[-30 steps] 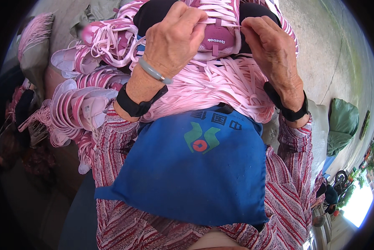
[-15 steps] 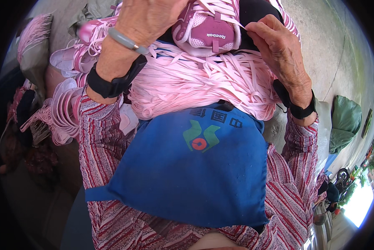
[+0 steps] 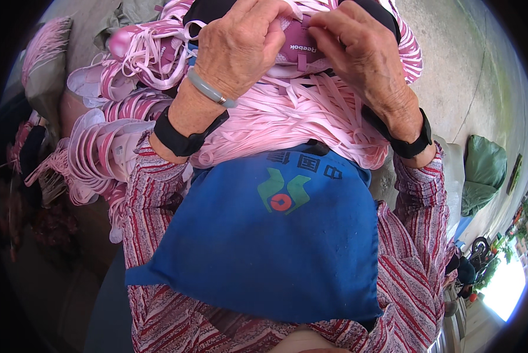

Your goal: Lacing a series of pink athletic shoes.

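A dark pink and white shoe upper [image 3: 299,57] lies across my lap with its tongue facing me. My left hand [image 3: 240,50] is over its left side, finger and thumb pinched on a pale pink shoelace [image 3: 297,9]. From the right, my right hand [image 3: 367,56] reaches over the shoe with its fingers pressed together near the tongue. What those fingers grip is hidden behind them. A thick bundle of loose pink laces [image 3: 299,115] is spread over my lap below both hands, above my blue apron [image 3: 246,247].
At my left is a laced pink shoe upper [image 3: 158,56], with stacked white and pink shoe uppers [image 3: 93,150] below it. A grey-green sack [image 3: 46,82] with pink laces on top stands farther left. A green cloth bundle [image 3: 483,173] rests on the concrete floor [image 3: 452,65] at right.
My left hand has come down and right, my right hand left, so both now meet over the shoe. The lace drawn out to the right is no longer visible there.
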`<state>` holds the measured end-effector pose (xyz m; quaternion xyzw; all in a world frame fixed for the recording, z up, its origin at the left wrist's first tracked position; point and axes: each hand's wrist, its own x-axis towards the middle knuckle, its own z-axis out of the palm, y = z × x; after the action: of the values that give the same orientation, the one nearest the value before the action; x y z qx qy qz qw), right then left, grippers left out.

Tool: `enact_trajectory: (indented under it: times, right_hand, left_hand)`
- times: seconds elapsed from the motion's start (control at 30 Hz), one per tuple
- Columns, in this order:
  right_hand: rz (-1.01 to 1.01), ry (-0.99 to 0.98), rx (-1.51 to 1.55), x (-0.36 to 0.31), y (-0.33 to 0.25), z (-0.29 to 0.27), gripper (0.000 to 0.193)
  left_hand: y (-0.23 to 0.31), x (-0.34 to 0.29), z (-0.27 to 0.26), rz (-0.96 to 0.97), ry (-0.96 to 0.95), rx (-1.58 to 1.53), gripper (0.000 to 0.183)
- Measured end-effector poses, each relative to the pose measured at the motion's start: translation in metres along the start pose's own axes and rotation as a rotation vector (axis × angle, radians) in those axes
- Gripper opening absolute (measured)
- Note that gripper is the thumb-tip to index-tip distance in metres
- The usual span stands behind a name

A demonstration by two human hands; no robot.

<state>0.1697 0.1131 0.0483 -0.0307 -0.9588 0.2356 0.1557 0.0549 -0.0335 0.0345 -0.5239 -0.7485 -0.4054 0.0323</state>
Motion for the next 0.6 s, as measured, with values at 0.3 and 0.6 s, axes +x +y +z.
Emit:
enact_trajectory:
  times: [0.3, 0.6]
  right_hand:
    - [0.37, -0.043, 0.158, -0.009, 0.006, 0.007, 0.018]
    - [0.471, -0.084, 0.322, -0.006, 0.023, 0.003, 0.035]
  left_hand:
    - [-0.02, 0.009, 0.003, 0.09, -0.071, -0.096, 0.012]
    - [-0.005, 0.009, -0.01, 0.018, -0.121, -0.033, 0.012]
